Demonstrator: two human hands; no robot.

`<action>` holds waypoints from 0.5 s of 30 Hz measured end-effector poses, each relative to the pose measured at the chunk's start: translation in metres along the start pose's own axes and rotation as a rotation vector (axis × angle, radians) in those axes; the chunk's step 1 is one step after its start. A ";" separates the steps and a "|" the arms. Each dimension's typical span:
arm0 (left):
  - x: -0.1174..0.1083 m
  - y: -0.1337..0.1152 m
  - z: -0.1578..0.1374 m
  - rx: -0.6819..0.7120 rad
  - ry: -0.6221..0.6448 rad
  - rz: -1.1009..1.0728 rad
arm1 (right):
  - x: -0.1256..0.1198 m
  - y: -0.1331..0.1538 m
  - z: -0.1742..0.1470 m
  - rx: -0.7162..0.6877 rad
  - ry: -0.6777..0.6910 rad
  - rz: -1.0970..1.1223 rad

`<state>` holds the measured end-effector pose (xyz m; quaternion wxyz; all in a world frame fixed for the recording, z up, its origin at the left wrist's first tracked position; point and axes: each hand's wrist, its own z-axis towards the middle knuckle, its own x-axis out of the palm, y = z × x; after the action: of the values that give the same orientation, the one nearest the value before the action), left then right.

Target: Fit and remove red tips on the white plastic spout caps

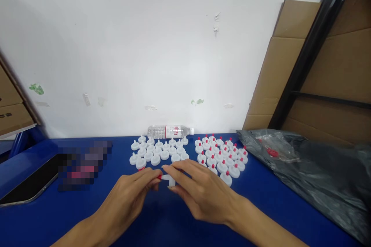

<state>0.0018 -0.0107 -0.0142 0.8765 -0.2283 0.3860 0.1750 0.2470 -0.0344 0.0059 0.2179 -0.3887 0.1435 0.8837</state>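
Above the blue tabletop (162,225), the left hand (127,195) pinches a small red plastic tip (159,177), apparently on the spout (165,177) of a round white plastic cap (172,181) the right hand (201,189) pinches; crooked pressure could dislodge it.

A blue tabletop (153,225) carries everything; two clusters of white caps stand on it, plain-spouted caps (165,155) at the middle and red-tipped caps (219,157) to their right; a clear bottle (159,132) lies on its side along the back edge, behind the plain ones; at left rest a black, flat device (31,181) and a pixelated item (87,166); dark plastic sheeting (319,185) spreads over the right side.
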 end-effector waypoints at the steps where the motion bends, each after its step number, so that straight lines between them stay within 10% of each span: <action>1: 0.000 -0.003 0.000 -0.011 0.001 -0.004 | 0.002 0.001 0.000 -0.010 -0.016 0.001; 15: -0.012 -0.002 0.011 -0.041 0.001 0.387 | -0.022 -0.022 0.006 0.190 -0.187 -0.176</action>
<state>0.0018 -0.0075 0.0020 0.8216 -0.1677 0.4193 0.3479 0.2669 -0.0190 0.0242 0.3427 -0.2936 0.1708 0.8759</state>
